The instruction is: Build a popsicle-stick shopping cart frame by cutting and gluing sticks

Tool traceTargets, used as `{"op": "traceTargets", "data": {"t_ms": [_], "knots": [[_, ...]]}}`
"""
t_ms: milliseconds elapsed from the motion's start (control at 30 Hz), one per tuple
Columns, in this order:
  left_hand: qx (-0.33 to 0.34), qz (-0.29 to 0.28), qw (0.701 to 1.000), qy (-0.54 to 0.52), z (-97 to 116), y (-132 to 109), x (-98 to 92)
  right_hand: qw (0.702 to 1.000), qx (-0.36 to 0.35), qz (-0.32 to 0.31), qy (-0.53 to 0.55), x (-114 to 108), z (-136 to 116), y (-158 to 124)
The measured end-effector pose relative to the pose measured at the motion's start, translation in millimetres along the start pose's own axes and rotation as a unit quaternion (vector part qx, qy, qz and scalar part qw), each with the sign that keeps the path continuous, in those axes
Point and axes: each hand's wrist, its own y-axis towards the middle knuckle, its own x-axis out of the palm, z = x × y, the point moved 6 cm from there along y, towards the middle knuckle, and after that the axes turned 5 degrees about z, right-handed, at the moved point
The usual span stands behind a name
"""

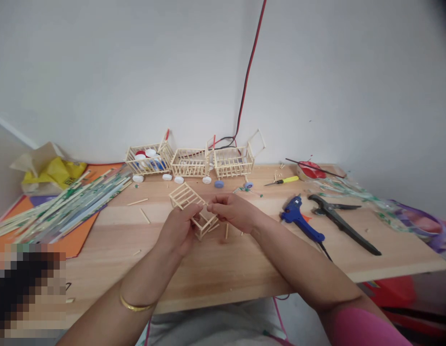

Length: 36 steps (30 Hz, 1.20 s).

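My left hand (179,228) grips a small basket frame of thin wooden sticks (187,196), tilted a little above the wooden table. Close against its right side, my right hand (232,211) has thumb and fingertips pinched together; whatever they may hold is too small to make out. Behind the hands stand three little carts made of the same sticks: a left cart (149,159) with bottle caps inside, a middle cart (190,162) on white wheels, and a right cart (233,162) with blue wheels. Loose stick pieces (145,216) lie around the frame.
On the right lie a blue glue gun (302,221), dark pliers (345,225), a yellow-handled screwdriver (282,181) and a red dish (311,169). Wrapped bundles of sticks (71,206) cover an orange sheet (86,230) on the left. A red-black cable (250,67) hangs down the wall.
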Motion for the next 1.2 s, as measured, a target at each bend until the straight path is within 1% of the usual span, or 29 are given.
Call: {"op": "traceTargets", "data": {"t_ms": [133, 267, 467, 567, 667, 767, 1000, 1200], "knots": [[-0.008, -0.007, 1.0, -0.013, 0, 0, 1.0, 1.0, -0.004, 0.003, 0.004, 1, 1, 1], [-0.039, -0.019, 0.999, -0.022, -2, 1, 1.5, 1.0, 0.007, 0.001, 0.019, 2, 5, 2], [-0.045, -0.034, 0.998, -0.029, -3, 5, 0.3, 0.997, 0.045, -0.015, 0.063, 3, 7, 4], [-0.048, -0.049, 0.997, -0.034, -3, 4, 1.1, 0.989, 0.065, -0.049, 0.12, 9, 3, 5], [-0.055, -0.079, 0.995, -0.034, -4, 2, 3.9, 0.98, 0.076, -0.087, 0.161, 16, 0, 5], [-0.062, -0.102, 0.992, -0.025, -4, 1, 6.0, 0.975, 0.087, -0.097, 0.182, 18, 1, 7], [-0.066, -0.111, 0.991, -0.018, -3, 0, 7.7, 0.955, 0.086, -0.154, 0.238, 20, 10, 11], [-0.063, -0.113, 0.991, -0.01, -3, 1, 7.6, 0.951, 0.083, -0.155, 0.255, 20, 12, 12]]}}
